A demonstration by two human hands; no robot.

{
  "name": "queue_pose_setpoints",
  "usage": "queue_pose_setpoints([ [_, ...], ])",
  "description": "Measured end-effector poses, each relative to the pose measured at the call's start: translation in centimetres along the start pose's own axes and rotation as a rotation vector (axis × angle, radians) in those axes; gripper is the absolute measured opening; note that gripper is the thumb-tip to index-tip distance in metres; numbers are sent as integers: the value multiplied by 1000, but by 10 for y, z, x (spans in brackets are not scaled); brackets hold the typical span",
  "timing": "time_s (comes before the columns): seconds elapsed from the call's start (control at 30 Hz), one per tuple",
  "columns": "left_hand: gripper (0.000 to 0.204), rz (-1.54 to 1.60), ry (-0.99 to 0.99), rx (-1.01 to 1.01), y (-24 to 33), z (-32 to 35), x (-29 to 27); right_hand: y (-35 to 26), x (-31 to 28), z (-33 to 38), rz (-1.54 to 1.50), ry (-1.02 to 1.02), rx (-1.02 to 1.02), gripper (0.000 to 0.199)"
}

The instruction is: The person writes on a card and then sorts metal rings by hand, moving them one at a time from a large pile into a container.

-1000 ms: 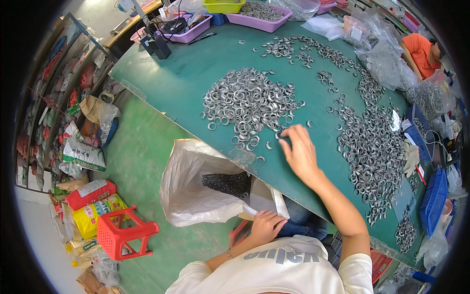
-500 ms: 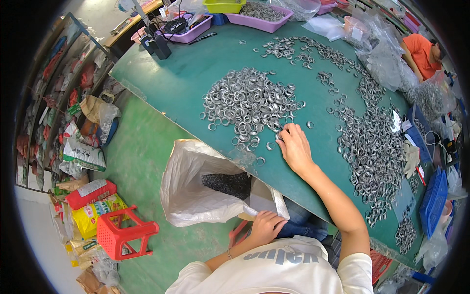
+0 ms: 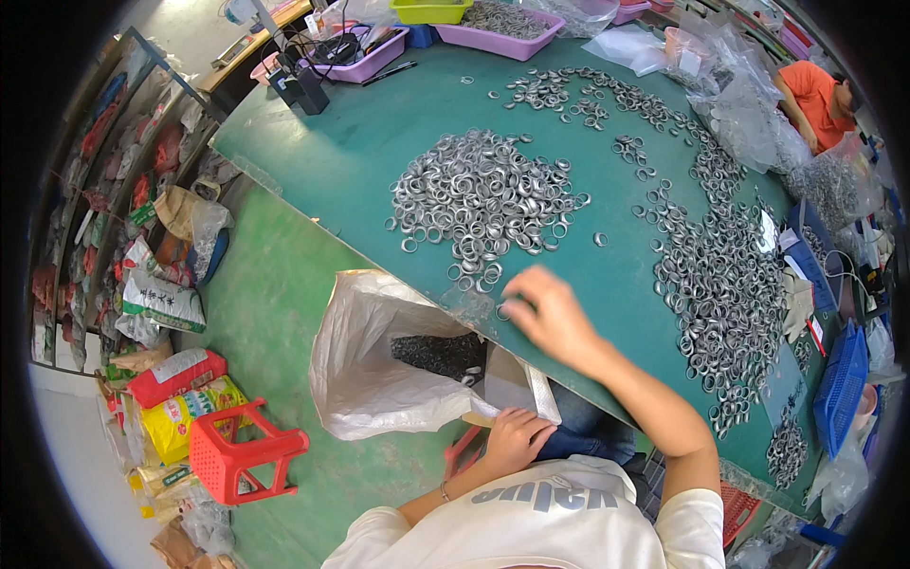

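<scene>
My left hand (image 3: 518,438) is closed on the rim of a large white woven sack (image 3: 355,379), whose mouth gapes below the table edge. Dark small pieces (image 3: 431,360) lie inside the sack, with a couple of shiny bits (image 3: 471,374) on top. My right hand (image 3: 553,322), slightly blurred, hovers by the table edge with bent fingers apart. A single metal ring (image 3: 502,311) is by its fingertips. Beyond that hand, a pile of silvery metal rings (image 3: 483,194) covers part of the green table (image 3: 360,152). One loose ring (image 3: 600,240) lies right of the pile.
A larger spread of rings (image 3: 725,313) covers the table's right side. Blue baskets (image 3: 839,389) and plastic bags stand along that edge, near a person in orange (image 3: 815,104). Purple trays (image 3: 502,28) sit at the back. A red stool (image 3: 242,450) stands left on the floor.
My right hand has moved left and toward the table edge. Several loose rings near the pile's front are gone from there, and shiny bits now show in the sack. My left hand stays put.
</scene>
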State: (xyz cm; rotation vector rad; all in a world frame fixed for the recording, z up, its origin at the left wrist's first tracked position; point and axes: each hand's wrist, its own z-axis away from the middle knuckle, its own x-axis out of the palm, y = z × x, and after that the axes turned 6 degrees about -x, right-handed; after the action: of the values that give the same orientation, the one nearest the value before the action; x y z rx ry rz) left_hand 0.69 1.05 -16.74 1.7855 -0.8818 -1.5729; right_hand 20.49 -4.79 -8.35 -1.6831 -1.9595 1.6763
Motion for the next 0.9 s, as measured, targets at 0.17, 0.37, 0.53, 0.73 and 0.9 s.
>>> queue_pose_setpoints([
  [0.17,9,-1,11,11,1,-1,2,64,-17,-16,494,227,100,17],
  [0.37,8,12,12,8,-1,-1,2,71,-35,-2,468,328,63,14],
  [0.53,9,14,8,16,0,-3,3,93,-58,7,685,307,230,15],
  [0.73,9,14,2,13,1,-5,2,92,-59,7,827,283,210,11],
  [0.9,9,0,-18,-9,0,-4,2,55,-43,11,402,251,88,13],
])
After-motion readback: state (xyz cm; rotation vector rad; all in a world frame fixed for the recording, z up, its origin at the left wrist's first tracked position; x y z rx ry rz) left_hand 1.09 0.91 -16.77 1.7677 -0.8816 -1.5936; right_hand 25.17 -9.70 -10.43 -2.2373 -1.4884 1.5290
